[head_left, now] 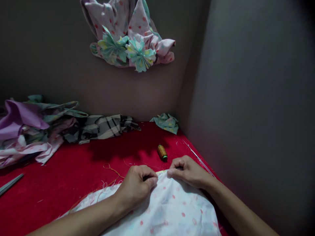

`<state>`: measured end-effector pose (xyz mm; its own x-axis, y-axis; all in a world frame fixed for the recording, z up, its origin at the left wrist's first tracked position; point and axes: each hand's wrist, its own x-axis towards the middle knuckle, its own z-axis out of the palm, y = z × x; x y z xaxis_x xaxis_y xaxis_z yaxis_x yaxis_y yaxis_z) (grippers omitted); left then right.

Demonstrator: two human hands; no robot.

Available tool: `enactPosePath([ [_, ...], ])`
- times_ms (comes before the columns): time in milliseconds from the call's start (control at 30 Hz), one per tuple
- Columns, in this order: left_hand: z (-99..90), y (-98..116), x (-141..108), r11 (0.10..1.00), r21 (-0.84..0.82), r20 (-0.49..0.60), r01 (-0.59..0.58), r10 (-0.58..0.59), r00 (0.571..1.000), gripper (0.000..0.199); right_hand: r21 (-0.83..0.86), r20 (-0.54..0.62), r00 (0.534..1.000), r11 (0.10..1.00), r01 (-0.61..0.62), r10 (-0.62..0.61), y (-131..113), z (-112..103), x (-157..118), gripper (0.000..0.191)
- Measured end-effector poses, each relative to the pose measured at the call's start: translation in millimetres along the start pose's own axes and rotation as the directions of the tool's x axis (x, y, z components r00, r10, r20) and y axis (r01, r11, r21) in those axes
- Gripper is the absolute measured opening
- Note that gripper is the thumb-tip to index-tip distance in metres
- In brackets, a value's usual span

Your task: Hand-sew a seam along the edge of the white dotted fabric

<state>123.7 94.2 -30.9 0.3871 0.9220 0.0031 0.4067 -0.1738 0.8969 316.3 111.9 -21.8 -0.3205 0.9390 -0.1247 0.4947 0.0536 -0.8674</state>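
Observation:
A white cloth with pink and red dots [177, 209] lies over the red surface in front of me. My left hand [140, 183] is closed, pinching the cloth's upper edge. Just to the right, my right hand [184, 170] pinches the same edge between thumb and fingers. A short stretch of the edge runs between the two hands. Orange thread [112, 169] curls on the red surface left of my left hand. Beyond my hands lies a spool of golden-brown thread [162, 152] with a green end. Any needle between my fingers is too small to make out.
Scissor blades [11, 184] show at the left edge of the red surface [61, 183]. Mixed fabric pieces [24, 121] and plaid cloth [105, 127] lie at the back. A thin metal rod [199, 159] rests near the right wall. Dotted fabric with green bows [140, 54] hangs above.

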Motion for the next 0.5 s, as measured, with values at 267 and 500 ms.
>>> enactPosePath([
  [267, 0.3, 0.5, 1.3, 1.000, -0.016, 0.009, -0.014, 0.015, 1.000, 0.016, -0.002, -0.008, 0.998, 0.998, 0.058, -0.058, -0.2, -4.4, -0.2, 0.015],
  [500, 3.1, 0.6, 3.3, 0.998, 0.034, 0.024, -0.051, 0.050, 0.998, 0.020, 0.017, -0.011, 0.999, 0.999, 0.052, -0.051, -3.1, -4.7, -0.8, 0.017],
])
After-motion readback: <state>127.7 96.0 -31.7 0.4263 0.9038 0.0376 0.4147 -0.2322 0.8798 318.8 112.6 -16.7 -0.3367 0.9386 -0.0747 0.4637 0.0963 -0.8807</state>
